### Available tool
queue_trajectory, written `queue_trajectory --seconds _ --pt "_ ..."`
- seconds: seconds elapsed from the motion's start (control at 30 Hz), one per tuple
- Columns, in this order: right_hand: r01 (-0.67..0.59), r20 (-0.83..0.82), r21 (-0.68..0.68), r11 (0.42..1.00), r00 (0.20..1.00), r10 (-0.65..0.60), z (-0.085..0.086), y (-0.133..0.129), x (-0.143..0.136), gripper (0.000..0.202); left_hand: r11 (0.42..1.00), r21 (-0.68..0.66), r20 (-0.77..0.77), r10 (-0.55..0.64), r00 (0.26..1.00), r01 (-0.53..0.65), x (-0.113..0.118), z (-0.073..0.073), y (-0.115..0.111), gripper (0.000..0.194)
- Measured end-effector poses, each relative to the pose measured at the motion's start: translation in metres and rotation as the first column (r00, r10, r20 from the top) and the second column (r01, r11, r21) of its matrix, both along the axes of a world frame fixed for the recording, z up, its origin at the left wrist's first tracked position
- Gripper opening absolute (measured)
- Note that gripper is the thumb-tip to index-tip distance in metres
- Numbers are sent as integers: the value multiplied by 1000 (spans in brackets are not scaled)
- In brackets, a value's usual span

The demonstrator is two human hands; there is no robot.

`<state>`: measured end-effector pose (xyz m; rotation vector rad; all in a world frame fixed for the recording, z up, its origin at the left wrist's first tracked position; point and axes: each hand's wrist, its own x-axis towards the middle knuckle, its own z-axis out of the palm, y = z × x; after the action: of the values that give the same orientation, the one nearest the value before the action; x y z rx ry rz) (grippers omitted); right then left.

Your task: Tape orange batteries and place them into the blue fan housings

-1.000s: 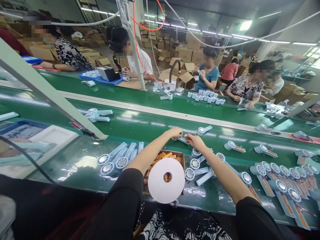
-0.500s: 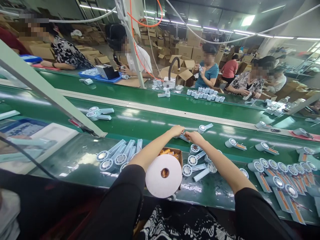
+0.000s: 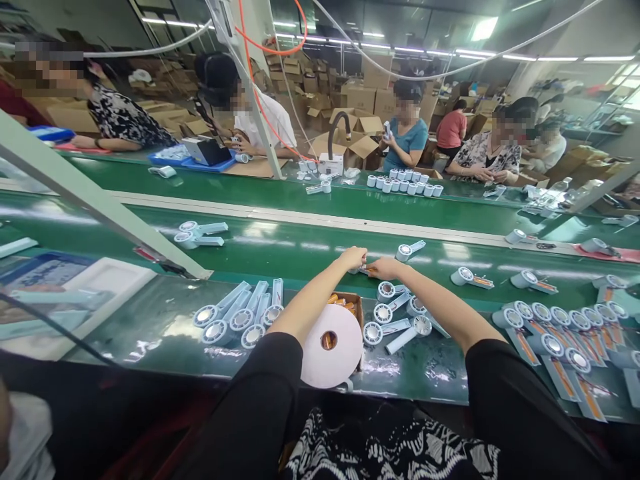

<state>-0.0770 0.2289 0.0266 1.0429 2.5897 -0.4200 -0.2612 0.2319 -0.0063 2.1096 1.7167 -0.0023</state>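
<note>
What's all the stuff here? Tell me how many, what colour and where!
roll: 1, white, over the open box
box: 1, brown, near tabletop
cylinders: several, orange, inside it
fan-like parts: many, pale blue, some with orange; tabletop and lanes
half-hidden part: 1, pale, middle
lanes: 2, green, running across
rail: 1, pale, between lanes
beam: 1, pale, slanting, left
trays: at least 2, blue, left
drums: many, whitish, far side
cartons: many, brown, background
hose: at least 1, orange, top
lamps: several, white, ceiling
co-workers: at least 6, mixed clothes, across the lanes
sleeves: 2, black, front
left hand: 1, bare, at the half-hidden part
right hand: 1, bare, beside it
</note>
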Motion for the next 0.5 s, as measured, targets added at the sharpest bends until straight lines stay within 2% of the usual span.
queue_trajectory --seconds 0.17,0.37,0.5 --pt "97 -75 -59 993 992 -102 1 7 11 33 1000 -2 14 7 1000 -7 3 1 -2 37" --pt "287 -26 -83 954 957 -290 -12 13 30 33 1000 -6 12 -10 1000 10 20 2 -3 36" --pt "385 -14 -64 921 922 -386 -10 7 35 35 1000 -4 9 -20 1000 20 32 15 -8 36"
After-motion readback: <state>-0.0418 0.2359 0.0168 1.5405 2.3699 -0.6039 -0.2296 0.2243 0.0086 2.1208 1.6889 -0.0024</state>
